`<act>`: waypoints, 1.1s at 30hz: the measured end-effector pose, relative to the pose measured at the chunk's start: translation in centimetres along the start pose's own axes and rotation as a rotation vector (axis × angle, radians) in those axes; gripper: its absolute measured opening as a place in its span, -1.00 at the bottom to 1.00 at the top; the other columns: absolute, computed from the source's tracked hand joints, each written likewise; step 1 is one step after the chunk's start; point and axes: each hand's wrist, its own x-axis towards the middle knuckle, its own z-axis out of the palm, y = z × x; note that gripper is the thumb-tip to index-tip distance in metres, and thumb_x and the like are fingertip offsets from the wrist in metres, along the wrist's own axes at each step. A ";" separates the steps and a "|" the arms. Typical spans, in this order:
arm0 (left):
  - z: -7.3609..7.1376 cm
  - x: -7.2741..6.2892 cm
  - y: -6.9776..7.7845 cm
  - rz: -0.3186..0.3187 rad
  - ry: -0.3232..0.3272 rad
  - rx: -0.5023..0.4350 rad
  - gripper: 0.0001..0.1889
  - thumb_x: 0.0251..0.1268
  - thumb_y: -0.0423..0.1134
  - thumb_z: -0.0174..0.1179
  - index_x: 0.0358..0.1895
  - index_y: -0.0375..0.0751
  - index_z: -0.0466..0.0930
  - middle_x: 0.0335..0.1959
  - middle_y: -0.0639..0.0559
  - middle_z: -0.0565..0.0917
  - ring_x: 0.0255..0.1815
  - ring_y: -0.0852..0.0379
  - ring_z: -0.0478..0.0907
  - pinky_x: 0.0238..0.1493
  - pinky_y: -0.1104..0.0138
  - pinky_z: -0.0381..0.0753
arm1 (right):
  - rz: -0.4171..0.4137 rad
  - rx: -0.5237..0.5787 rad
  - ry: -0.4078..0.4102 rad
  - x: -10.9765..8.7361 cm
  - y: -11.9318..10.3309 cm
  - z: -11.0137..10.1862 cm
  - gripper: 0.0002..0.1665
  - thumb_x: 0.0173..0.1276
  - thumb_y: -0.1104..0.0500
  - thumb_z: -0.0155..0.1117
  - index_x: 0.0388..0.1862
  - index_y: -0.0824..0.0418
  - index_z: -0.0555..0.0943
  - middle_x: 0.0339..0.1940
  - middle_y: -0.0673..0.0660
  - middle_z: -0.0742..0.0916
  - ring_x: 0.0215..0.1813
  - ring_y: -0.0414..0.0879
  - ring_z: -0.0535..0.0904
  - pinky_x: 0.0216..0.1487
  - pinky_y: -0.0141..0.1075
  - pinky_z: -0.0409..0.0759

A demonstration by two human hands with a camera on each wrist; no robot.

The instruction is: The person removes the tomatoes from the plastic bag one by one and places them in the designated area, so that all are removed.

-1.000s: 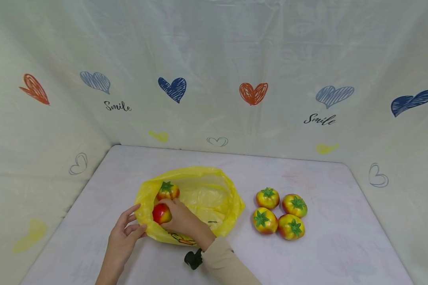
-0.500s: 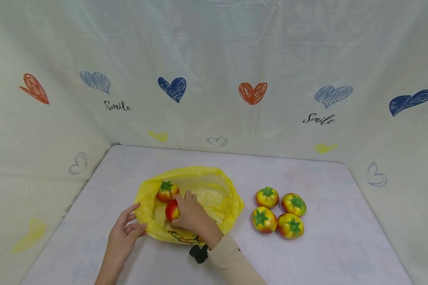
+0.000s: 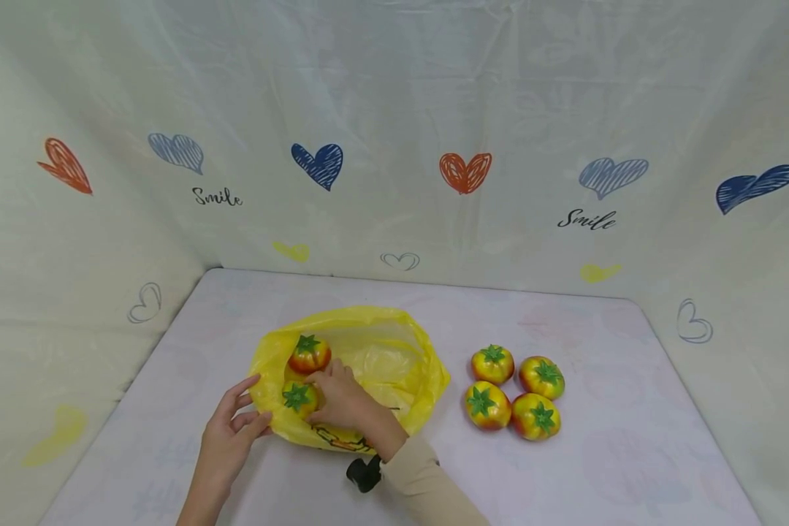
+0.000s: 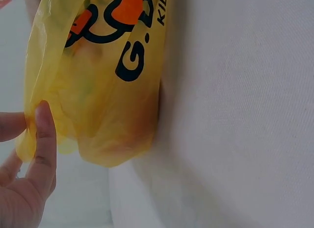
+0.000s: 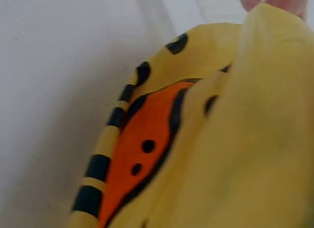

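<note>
A yellow plastic bag lies with its mouth spread wide. My left hand pinches its left rim; in the left wrist view the thumb and fingers have the thin film between them. Inside the bag, my right hand grips a shiny yellow-red toy tomato, green leaves facing up, near the left wall. Just behind it sits another toy tomato. In the right wrist view the printed bag side hides my right hand.
Several more toy tomatoes stand grouped on the white table, right of the bag. A black camera mount hangs under my right wrist. A white curtain printed with hearts closes off the back and sides.
The held tomato first moved right, then came back left, and turned from its red side to leaves up. My right hand moved with it; the left hand stayed on the rim.
</note>
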 end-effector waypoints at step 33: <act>-0.2 -0.1 -0.2 0.010 -0.010 -0.008 -0.37 0.28 -0.43 0.07 0.40 -0.05 0.11 0.25 -0.21 0.30 -0.33 0.43 0.54 -0.21 0.43 0.66 | -0.049 0.119 -0.026 1.6 0.7 1.7 -0.32 0.14 0.12 0.39 0.24 0.07 0.38 0.12 -0.02 0.57 0.06 -0.23 0.49 0.12 -0.41 0.49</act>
